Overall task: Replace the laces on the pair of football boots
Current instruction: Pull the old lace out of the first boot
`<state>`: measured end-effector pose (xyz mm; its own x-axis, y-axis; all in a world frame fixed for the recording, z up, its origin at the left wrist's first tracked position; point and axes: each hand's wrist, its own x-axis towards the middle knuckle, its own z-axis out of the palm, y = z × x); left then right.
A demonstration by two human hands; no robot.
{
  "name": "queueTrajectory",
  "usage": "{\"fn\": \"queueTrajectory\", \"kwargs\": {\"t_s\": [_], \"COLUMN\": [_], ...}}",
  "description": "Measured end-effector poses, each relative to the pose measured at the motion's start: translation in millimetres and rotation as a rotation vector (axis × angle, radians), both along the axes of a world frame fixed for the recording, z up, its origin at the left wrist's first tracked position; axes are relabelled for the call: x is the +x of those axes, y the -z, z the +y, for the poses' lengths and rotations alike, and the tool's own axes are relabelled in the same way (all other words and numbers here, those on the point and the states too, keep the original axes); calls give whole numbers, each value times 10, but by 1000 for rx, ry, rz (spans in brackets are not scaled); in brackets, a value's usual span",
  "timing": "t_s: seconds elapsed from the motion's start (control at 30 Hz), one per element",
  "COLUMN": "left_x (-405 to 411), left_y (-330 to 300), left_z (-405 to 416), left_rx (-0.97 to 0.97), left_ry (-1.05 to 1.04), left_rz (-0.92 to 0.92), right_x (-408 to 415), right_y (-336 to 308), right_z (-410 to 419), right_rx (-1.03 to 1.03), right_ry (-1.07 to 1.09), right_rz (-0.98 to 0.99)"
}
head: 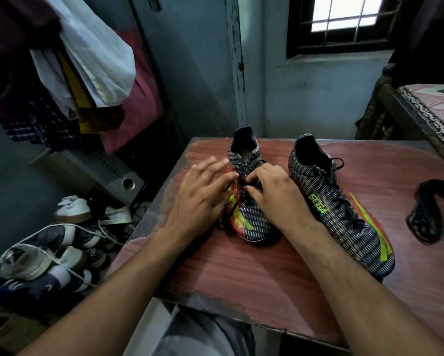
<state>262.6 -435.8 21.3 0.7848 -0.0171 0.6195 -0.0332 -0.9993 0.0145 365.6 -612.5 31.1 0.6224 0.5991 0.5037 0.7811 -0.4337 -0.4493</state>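
The right hand (274, 194) has its fingers (251, 179) curled in over the middle of the left boot (246, 201), pinching the black lace (247, 187) where it crosses the eyelets. The left hand (203, 196) lies against the outer side of the same boot with its fingers (215, 165) spread and nearly straight, touching the upper; whether its thumb also holds the lace cannot be told, since the hand hides it.

This boot stands on its sole on the tabletop (241, 273), its long axis running away from the person: toe nearest, heel and open collar at the far end. It is dark with fine pale dashes and yellow-green and red stripes along the side.

The right boot (336, 206) stands just beside it, to the right of the right hand, apart from the first boot. Its toe also points toward the person and slants a little to the right, its heel at the far end. Its black lace is threaded through the eyelets, with loose ends near the collar.

Farther right on the tabletop, well apart from both boots, lies a bundle of black laces (431, 214).

On the floor to the left sits a heap of shoes (48, 253), with a grey speaker box (108, 173) behind them and clothes (74, 68) hanging above. A barred window (344, 19) is in the far wall, and a bed (434, 109) edges in at the right.
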Motion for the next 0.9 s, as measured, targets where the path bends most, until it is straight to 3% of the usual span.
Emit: {"fn": "queueTrajectory", "kwargs": {"t_s": [0.2, 0.4, 0.9], "left_x": [110, 186, 117], "left_y": [103, 135, 44], "left_z": [-177, -185, -273], "left_rx": [-226, -212, -193], "left_ry": [109, 12, -72], "left_rz": [35, -48, 16], "right_x": [21, 45, 39], "right_y": [21, 83, 134], "right_z": [6, 13, 34], "right_rx": [-76, 4, 140], "right_ry": [0, -22, -171], "right_rz": [14, -44, 105]}}
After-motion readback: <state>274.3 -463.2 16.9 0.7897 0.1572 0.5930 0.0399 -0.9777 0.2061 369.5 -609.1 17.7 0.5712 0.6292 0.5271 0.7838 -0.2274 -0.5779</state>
